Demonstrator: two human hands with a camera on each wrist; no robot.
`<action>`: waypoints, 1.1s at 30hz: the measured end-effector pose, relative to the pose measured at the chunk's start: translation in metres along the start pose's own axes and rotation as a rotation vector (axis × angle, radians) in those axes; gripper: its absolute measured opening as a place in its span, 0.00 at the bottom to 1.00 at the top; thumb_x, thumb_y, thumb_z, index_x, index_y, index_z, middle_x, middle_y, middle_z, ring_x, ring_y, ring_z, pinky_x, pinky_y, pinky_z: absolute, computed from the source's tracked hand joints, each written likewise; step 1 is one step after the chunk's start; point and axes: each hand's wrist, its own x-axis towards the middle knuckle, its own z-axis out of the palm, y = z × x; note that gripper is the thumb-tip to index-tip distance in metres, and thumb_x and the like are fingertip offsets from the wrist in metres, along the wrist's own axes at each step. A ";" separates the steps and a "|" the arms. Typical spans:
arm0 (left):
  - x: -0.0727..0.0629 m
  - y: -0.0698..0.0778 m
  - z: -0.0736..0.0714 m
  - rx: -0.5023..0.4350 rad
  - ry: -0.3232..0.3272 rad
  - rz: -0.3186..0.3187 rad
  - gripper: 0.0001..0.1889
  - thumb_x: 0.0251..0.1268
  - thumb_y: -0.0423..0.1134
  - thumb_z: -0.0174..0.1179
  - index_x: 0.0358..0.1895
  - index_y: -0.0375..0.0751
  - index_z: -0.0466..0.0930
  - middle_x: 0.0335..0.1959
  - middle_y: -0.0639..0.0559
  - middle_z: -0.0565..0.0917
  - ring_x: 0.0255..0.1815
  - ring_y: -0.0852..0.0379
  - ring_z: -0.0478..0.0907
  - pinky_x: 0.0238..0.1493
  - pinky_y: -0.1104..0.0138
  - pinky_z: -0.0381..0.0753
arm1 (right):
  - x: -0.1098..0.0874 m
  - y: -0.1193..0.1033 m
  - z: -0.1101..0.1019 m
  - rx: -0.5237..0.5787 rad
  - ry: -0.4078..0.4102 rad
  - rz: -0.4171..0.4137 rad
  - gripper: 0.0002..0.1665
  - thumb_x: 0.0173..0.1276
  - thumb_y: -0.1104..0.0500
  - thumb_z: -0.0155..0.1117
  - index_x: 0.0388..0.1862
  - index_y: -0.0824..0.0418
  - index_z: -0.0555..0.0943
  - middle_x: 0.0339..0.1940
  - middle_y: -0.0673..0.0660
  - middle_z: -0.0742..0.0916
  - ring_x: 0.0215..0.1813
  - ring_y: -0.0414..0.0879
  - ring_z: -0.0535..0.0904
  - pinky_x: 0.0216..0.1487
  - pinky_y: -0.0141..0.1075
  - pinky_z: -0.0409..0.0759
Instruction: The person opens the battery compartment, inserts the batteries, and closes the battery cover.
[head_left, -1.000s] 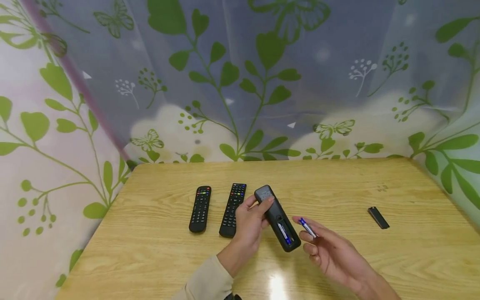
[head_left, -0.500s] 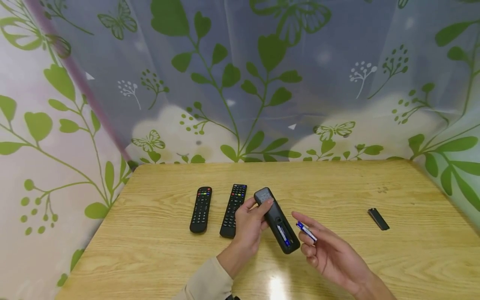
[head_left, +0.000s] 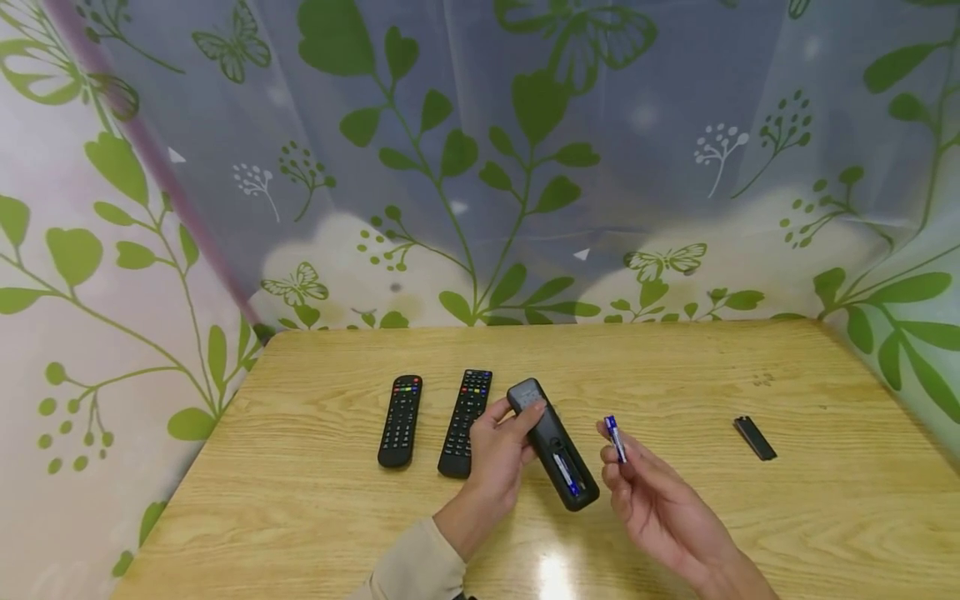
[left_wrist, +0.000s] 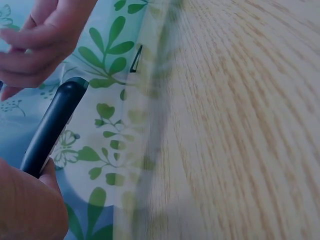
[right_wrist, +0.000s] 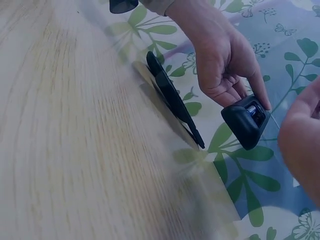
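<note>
My left hand (head_left: 497, 457) grips a black remote control (head_left: 542, 421) back side up, its thumb lying across the upper part of the back. The battery compartment is uncovered, and one blue-and-silver battery (head_left: 566, 474) lies in its left slot. Just right of the remote, my right hand (head_left: 663, 508) pinches a second battery (head_left: 615, 439), tilted with its blue end up. That battery and the remote are apart. In the right wrist view the remote's end (right_wrist: 246, 122) points toward the camera; the battery in the right hand is hidden there.
Two more black remotes, a left one (head_left: 401, 421) and a nearer one (head_left: 465, 423) partly behind my left hand, lie buttons up on the wooden table (head_left: 300, 517). A small black battery cover (head_left: 755, 437) lies at the right. A patterned cloth (head_left: 480, 167) hangs behind.
My right hand has turned the battery more upright and shifted it slightly up and right, away from the remote. The left hand and its remote have barely moved.
</note>
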 end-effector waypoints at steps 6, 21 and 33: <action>-0.001 0.000 0.000 -0.009 0.006 -0.007 0.20 0.63 0.33 0.62 0.56 0.29 0.73 0.41 0.38 0.84 0.37 0.51 0.83 0.40 0.63 0.84 | -0.002 0.002 -0.002 -0.076 0.107 -0.057 0.27 0.81 0.63 0.24 0.71 0.54 0.63 0.49 0.56 0.81 0.51 0.45 0.79 0.51 0.29 0.77; 0.000 -0.002 -0.002 0.006 -0.002 -0.009 0.20 0.62 0.34 0.63 0.56 0.30 0.74 0.41 0.38 0.84 0.39 0.50 0.83 0.41 0.62 0.83 | -0.001 -0.003 0.001 -0.319 0.233 -0.125 0.21 0.80 0.66 0.32 0.66 0.57 0.64 0.47 0.57 0.83 0.47 0.45 0.82 0.45 0.30 0.81; 0.002 -0.002 0.000 0.005 0.008 -0.003 0.20 0.61 0.34 0.64 0.55 0.30 0.74 0.41 0.38 0.84 0.40 0.50 0.83 0.42 0.62 0.83 | 0.012 0.010 0.001 -1.657 0.595 -0.280 0.20 0.67 0.66 0.63 0.57 0.57 0.74 0.37 0.56 0.87 0.38 0.43 0.83 0.35 0.37 0.84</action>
